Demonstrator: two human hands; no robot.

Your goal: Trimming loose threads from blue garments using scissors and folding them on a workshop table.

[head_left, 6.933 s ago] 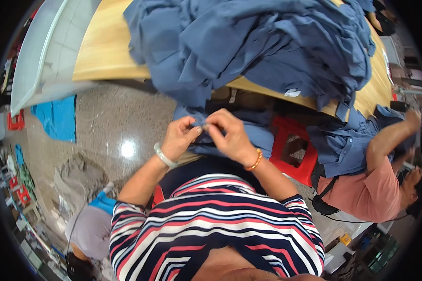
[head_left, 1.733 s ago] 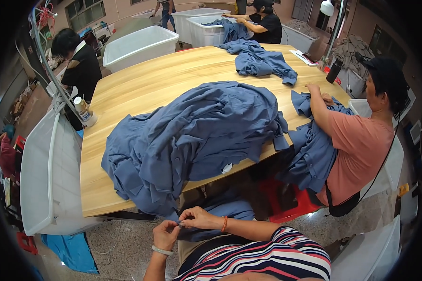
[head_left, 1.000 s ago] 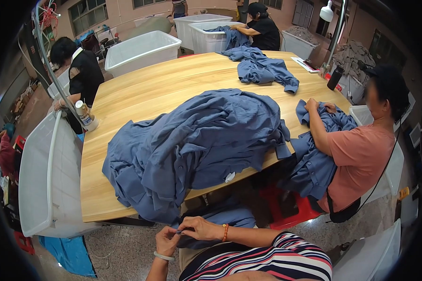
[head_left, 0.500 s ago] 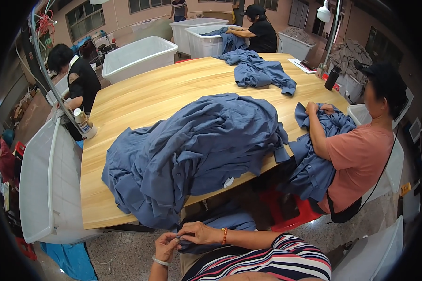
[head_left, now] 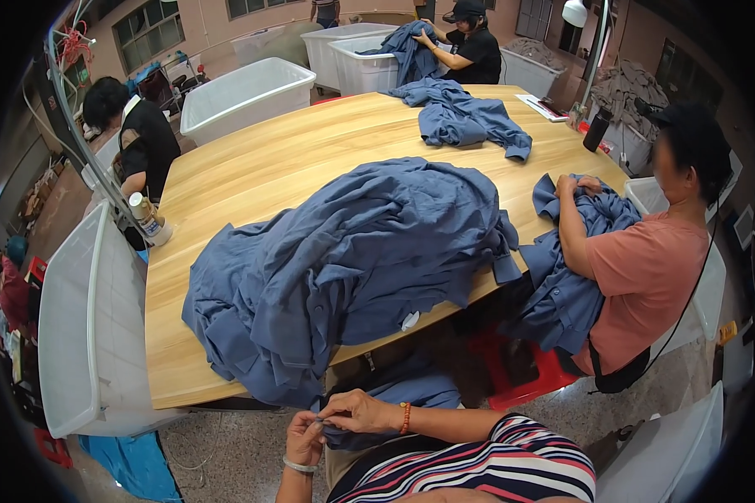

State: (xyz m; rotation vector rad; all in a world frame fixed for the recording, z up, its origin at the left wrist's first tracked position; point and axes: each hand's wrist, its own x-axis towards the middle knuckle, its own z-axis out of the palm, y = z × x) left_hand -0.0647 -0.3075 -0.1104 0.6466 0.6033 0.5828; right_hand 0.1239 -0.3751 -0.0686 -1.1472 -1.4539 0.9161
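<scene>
At the table's near edge, my left hand [head_left: 304, 438] and my right hand [head_left: 356, 412] meet fingertip to fingertip. Both pinch a small edge of a blue garment [head_left: 419, 391], which lies across my lap and partly under the tabletop. The exact part between the fingers is too small to make out. Just beyond my hands, a large heap of blue shirts [head_left: 377, 243] covers the near middle of the wooden table [head_left: 252, 189]. One fold of the heap hangs over the edge close to my fingers.
To the right, a co-worker [head_left: 646, 260] handles a blue shirt [head_left: 575, 277] beside a red stool [head_left: 537, 381]. More shirts [head_left: 470, 121] lie at the far side. White bins [head_left: 75, 335] stand around the table. A bottle [head_left: 147, 220] is at the left edge, a black flask [head_left: 596, 132] at the right.
The far co-worker has raised a blue garment higher above the bin. My hands keep their pinch, with only a slight shift of the fingers. The whole view has tilted a little.
</scene>
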